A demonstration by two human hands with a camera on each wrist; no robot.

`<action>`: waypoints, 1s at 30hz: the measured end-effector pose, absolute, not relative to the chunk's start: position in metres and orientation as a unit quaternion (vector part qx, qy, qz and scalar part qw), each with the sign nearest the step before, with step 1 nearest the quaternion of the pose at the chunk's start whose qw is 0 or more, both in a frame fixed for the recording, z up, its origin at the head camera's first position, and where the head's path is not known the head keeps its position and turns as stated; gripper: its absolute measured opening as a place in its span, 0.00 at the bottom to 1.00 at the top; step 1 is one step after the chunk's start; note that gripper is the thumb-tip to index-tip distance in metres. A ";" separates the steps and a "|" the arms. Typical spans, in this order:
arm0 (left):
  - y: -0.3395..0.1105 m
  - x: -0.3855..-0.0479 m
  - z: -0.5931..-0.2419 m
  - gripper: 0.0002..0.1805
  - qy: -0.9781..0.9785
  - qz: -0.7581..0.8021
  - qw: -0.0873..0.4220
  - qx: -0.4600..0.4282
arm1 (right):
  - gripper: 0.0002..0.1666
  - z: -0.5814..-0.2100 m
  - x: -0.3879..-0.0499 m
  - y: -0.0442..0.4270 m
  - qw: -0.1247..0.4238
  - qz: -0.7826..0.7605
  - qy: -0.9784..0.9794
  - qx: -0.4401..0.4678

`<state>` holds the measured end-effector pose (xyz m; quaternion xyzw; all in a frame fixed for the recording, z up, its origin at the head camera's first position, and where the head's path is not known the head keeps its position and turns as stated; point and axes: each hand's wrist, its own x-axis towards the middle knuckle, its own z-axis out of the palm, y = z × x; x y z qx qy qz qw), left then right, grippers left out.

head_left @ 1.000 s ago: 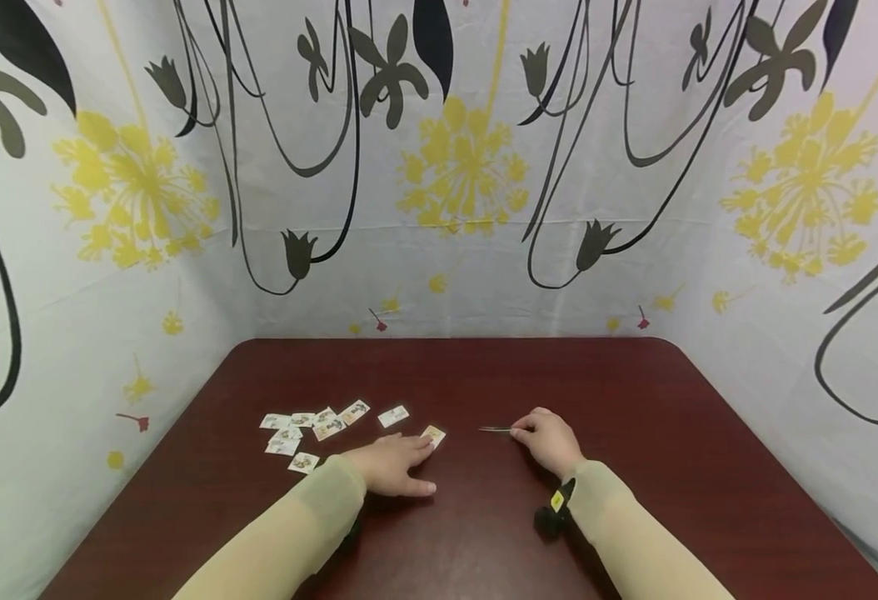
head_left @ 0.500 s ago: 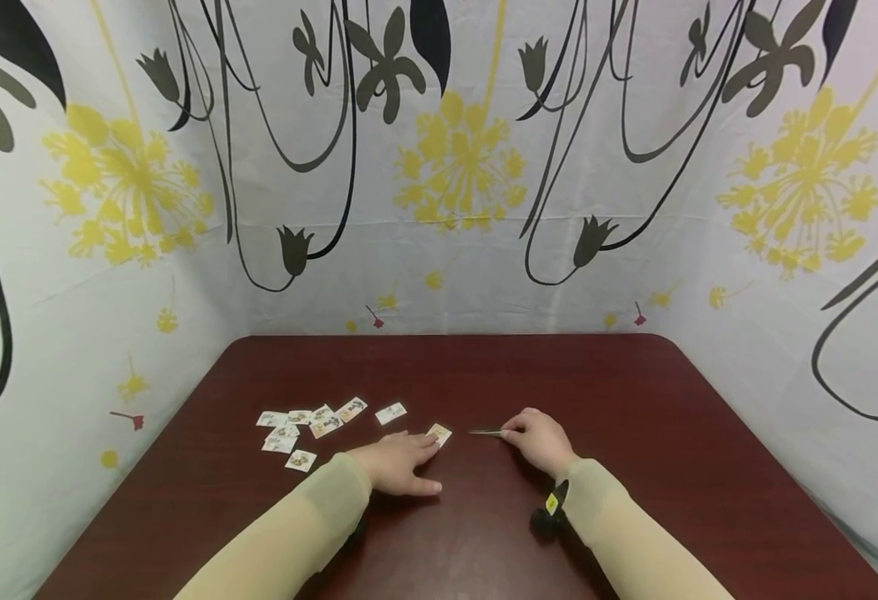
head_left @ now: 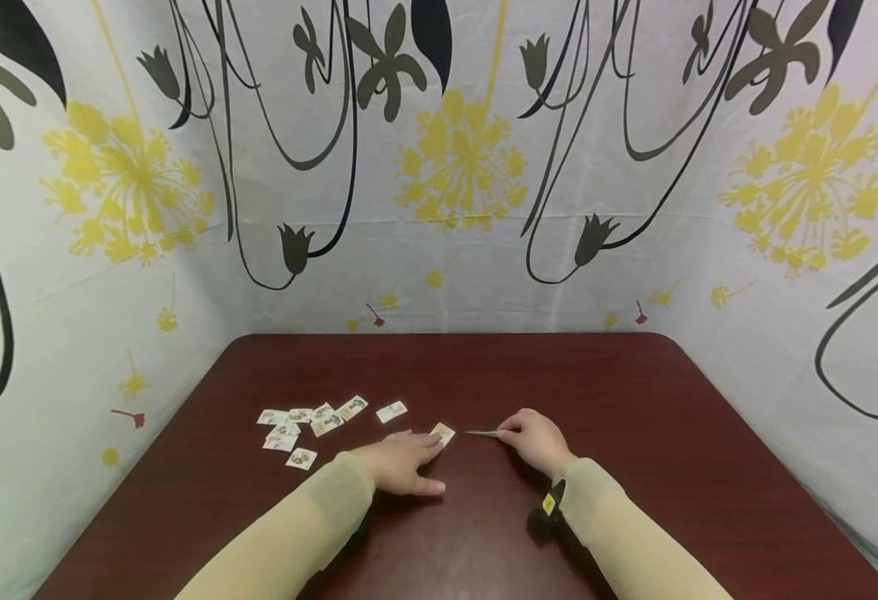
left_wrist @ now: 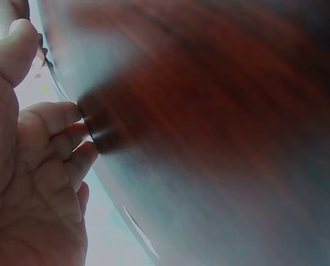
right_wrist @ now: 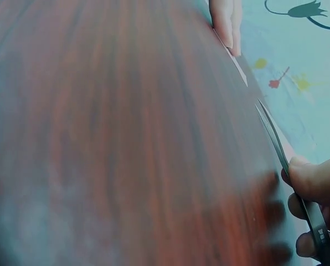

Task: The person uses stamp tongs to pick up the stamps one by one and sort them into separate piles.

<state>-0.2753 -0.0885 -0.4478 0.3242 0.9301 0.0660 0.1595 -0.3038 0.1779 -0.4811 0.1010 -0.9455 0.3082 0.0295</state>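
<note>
My left hand [head_left: 401, 462] lies low over the table with its fingers extended, fingertips resting on the near-left part of a small printed paper card [head_left: 443, 433]. In the left wrist view the same hand [left_wrist: 37, 166] shows its palm, and the fingers reach the tabletop. My right hand [head_left: 538, 442] pinches a pair of slim metal tweezers [head_left: 482, 432], whose tips point left at the card with a small gap between. From the right wrist view, the tweezers [right_wrist: 284, 160] have slightly parted tips, held between thumb and fingers.
Several similar cards [head_left: 281, 437] lie scattered and partly overlapping on the left of the dark red table [head_left: 559, 375]. One card [head_left: 391, 412] lies apart, behind my left hand. Patterned cloth [head_left: 469, 283] hangs at the back and both sides.
My left hand has slid a little to the right, and the card under its fingertips has moved with it. My right hand has brought the tweezers slightly left, closer to that card.
</note>
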 end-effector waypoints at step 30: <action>-0.080 -0.270 -0.443 0.42 0.930 0.060 0.153 0.328 | 0.04 -0.483 -0.302 0.164 0.012 0.333 -0.939 0.082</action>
